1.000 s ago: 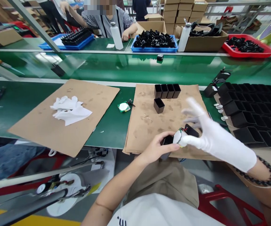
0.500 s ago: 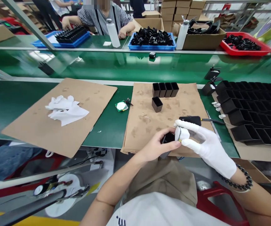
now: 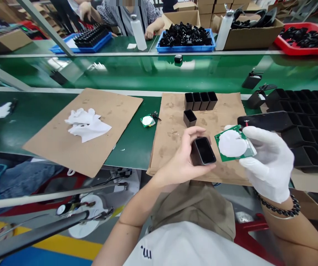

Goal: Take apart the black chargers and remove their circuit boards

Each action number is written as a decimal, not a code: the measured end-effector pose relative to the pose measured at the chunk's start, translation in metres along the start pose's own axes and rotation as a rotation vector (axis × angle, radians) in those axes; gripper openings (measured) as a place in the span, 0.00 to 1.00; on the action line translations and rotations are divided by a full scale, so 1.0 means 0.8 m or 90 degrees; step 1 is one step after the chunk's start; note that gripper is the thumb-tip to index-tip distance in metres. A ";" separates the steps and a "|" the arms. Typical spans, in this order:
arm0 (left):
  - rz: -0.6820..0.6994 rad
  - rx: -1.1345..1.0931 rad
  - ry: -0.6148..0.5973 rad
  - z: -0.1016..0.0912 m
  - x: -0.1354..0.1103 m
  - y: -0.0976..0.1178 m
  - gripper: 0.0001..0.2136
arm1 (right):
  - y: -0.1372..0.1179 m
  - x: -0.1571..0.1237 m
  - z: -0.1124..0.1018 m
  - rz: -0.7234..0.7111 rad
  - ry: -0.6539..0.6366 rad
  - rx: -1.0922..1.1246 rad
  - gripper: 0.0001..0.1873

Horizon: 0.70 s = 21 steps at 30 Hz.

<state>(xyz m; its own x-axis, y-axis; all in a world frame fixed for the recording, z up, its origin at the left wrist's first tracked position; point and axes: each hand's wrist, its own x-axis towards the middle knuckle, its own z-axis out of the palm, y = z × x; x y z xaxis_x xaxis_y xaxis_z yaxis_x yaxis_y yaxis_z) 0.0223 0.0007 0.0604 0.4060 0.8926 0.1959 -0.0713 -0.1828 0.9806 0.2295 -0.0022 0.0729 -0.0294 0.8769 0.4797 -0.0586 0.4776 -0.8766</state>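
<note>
My bare left hand (image 3: 185, 159) is closed around a small black box-shaped housing (image 3: 203, 151), its open end facing up toward me. In my white-gloved right hand (image 3: 269, 159) a green circuit board (image 3: 232, 144) is pinched by its right edge. A white round pad covers much of the board's face, and a red wire shows at its top. The board is just right of the housing, apart from it. Behind the gloved fingers is a flat black piece (image 3: 264, 121); I cannot tell whether it is joined to the board.
A single black housing (image 3: 190, 118) and a row of several more (image 3: 200, 101) stand on the cardboard sheet (image 3: 172, 129). Another circuit board (image 3: 148, 120) lies to its left. White gloves (image 3: 88, 123) rest on the left cardboard (image 3: 51, 144). Black housings (image 3: 311, 136) fill the right side.
My right hand has moved right, away from the housing, and the circuit board has turned its padded face toward me. The flat black piece has shifted right. The housing's open end now shows.
</note>
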 end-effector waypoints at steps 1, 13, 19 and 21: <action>0.016 0.014 0.004 -0.001 0.000 0.002 0.34 | -0.002 0.000 0.004 -0.049 -0.007 -0.002 0.30; 0.010 0.008 -0.044 -0.009 0.001 0.038 0.33 | -0.008 -0.003 0.026 -0.165 -0.129 -0.014 0.39; 0.024 0.050 -0.052 -0.012 0.000 0.044 0.33 | -0.019 -0.001 0.036 -0.148 -0.043 0.000 0.33; 0.034 0.069 -0.058 -0.013 0.000 0.047 0.33 | -0.018 -0.003 0.037 -0.075 -0.043 0.041 0.32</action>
<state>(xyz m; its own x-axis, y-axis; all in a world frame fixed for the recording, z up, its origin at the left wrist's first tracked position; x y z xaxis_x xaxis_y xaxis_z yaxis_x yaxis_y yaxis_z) 0.0102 -0.0019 0.0971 0.4858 0.8402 0.2408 0.0024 -0.2768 0.9609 0.2007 -0.0126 0.0856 -0.0853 0.8086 0.5821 -0.1296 0.5703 -0.8111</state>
